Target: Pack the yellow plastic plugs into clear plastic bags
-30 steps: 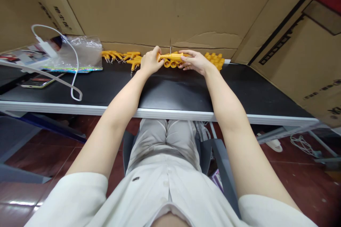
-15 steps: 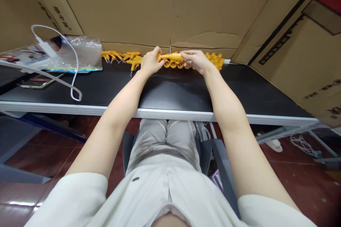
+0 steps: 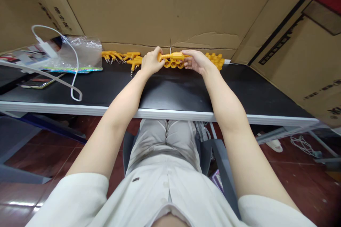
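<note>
risk: yellow piece [image 3: 176, 56] could slip if either grip loosens or twists off-axis; a drop would probably knock the yellow tubes [image 3: 173, 64] by it. it's roughly level between both hands, far side of desk [image 3: 173, 90]. left hand [image 3: 152, 61] clamped on its left end, right hand [image 3: 196, 60] pinching the right. bright yellow, thick barrel, narrower neck leftward.

Bench [image 3: 176, 94] open between left forearm [image 3: 125, 99] and right forearm [image 3: 226, 101], also right of the right one. Yellow piece [image 3: 175, 56] bridges left hand [image 3: 151, 62] to right hand [image 3: 199, 62], blocking straight-through; yellow cups [image 3: 173, 64] just below. Cardboard wall [image 3: 170, 10] closes the back. Corkscrew pieces [image 3: 114, 55] crowd left, yellow tubes [image 3: 217, 61] right. Far left: cable [image 3: 76, 64], plastic bag [image 3: 85, 51], phone [image 3: 39, 83] obstruct.
</note>
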A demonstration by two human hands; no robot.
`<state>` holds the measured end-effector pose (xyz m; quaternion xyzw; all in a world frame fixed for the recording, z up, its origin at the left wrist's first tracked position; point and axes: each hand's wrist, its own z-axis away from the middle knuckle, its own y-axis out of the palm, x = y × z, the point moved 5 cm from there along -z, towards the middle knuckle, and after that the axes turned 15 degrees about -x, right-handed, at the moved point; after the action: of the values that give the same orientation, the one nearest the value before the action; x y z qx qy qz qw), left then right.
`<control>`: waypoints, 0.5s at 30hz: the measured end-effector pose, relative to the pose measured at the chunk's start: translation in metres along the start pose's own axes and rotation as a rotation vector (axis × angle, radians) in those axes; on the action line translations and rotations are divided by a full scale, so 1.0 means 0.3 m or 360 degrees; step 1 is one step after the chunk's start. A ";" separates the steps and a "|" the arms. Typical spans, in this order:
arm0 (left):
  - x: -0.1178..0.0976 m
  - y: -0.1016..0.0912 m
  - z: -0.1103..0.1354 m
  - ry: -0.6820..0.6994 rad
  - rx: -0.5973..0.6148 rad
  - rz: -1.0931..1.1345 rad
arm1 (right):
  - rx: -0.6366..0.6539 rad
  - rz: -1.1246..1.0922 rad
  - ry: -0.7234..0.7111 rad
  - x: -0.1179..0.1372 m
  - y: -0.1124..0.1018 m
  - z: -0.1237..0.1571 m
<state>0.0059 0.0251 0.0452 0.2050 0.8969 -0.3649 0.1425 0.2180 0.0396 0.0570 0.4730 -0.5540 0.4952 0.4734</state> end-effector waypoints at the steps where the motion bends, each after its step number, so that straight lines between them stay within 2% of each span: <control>1: -0.001 0.000 0.000 0.0006 0.0006 0.0012 | -0.0004 0.0005 -0.0006 -0.001 0.000 0.000; 7: 0.006 -0.001 -0.004 0.0036 -0.0037 0.0101 | -0.0100 -0.0004 -0.0131 0.016 -0.004 0.001; 12: 0.052 0.002 -0.013 -0.0072 -0.0058 0.0098 | -0.0355 -0.0014 -0.0298 0.059 -0.041 -0.005; 15: 0.077 0.012 -0.017 -0.0123 -0.0037 0.0079 | -0.0521 0.0058 -0.0505 0.087 -0.058 -0.017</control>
<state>-0.0132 0.0372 0.0370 0.2113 0.8896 -0.3584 0.1884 0.2329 0.0423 0.0849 0.4516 -0.7030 0.3267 0.4418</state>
